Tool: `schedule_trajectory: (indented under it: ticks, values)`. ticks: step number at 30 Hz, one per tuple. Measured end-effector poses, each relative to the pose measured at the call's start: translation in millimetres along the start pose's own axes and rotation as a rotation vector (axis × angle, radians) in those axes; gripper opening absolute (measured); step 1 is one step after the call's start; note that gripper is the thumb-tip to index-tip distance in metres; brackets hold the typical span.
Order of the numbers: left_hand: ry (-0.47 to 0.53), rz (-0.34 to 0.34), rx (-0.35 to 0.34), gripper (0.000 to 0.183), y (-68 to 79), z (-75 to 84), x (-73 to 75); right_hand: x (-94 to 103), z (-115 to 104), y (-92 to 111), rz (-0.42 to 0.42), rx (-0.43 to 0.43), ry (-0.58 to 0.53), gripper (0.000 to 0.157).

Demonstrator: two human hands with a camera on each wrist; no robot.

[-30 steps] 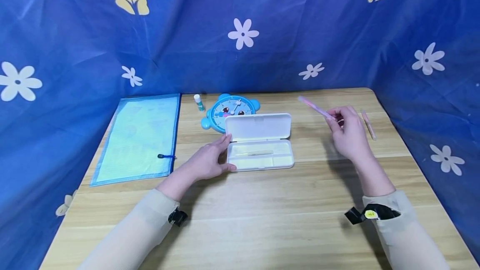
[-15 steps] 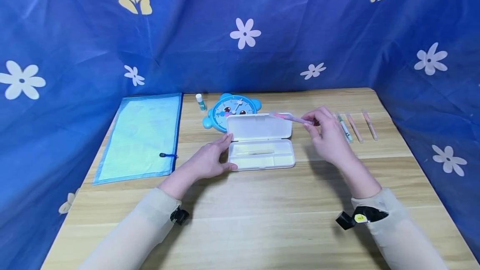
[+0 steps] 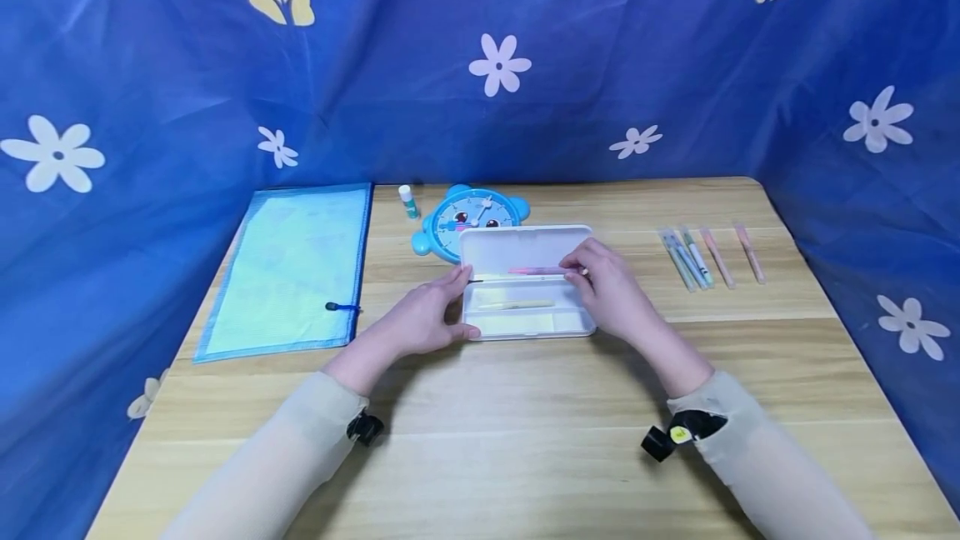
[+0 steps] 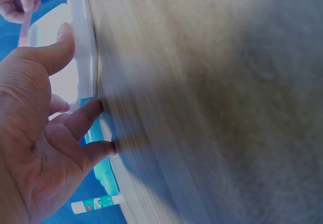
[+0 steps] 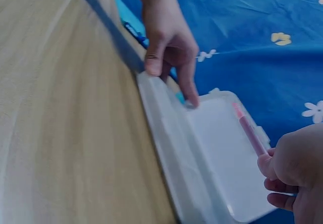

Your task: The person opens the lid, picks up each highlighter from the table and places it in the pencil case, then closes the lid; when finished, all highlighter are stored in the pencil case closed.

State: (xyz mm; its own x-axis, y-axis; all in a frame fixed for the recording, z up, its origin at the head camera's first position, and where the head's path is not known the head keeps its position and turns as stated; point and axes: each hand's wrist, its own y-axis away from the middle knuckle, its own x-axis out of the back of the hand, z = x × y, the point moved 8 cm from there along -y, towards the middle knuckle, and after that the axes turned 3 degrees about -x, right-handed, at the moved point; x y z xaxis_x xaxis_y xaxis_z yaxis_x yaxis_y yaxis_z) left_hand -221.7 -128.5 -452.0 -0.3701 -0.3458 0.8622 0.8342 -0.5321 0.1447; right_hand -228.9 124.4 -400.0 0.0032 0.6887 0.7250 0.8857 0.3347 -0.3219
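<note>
A white pencil case (image 3: 577,322) lies with its lid raised on the wooden table. At its left end, my left hand (image 3: 423,317) holds it, thumb at the front corner and fingers by the hinge and lid. My right hand (image 3: 617,290) pinches a pink marker (image 3: 534,271) by one end, over the hinge side of the case. In the right wrist view the marker (image 5: 251,134) crosses in front of the white lid (image 5: 217,128), its pink tip pointing away from the hand. A pale yellow pen (image 3: 517,304) lies in the case's rear compartment.
Several markers, including a green-capped one (image 3: 697,258) and a pink one (image 3: 750,254), lie in a row at right. Behind the case are a blue toy clock (image 3: 442,227) and a glue stick (image 3: 408,202). A light-blue mesh zip pouch (image 3: 288,273) lies at left.
My right hand has carried the pink marker left and down from the table's right side to the open case. My left hand has stayed on the case.
</note>
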Motion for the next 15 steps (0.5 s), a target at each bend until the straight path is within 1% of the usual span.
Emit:
schedule_trajectory:
  ticks: [3, 8, 15]
  values:
    - [0.0, -0.002, 0.0, 0.107, -0.3, 0.4, -0.1, -13.8, -1.2, -1.1, -0.038, 0.003, 0.013, 0.008]
    - [0.003, -0.003, 0.007, 0.107, -0.6, -0.2, 0.1, -34.1, -0.2, -3.1, -0.095, 0.007, 0.065, 0.009]
    - [0.004, -0.005, 0.014, 0.108, -0.6, -0.3, 0.3, -51.4, -0.9, -4.9, -0.135, 0.04, 0.124, 0.006]
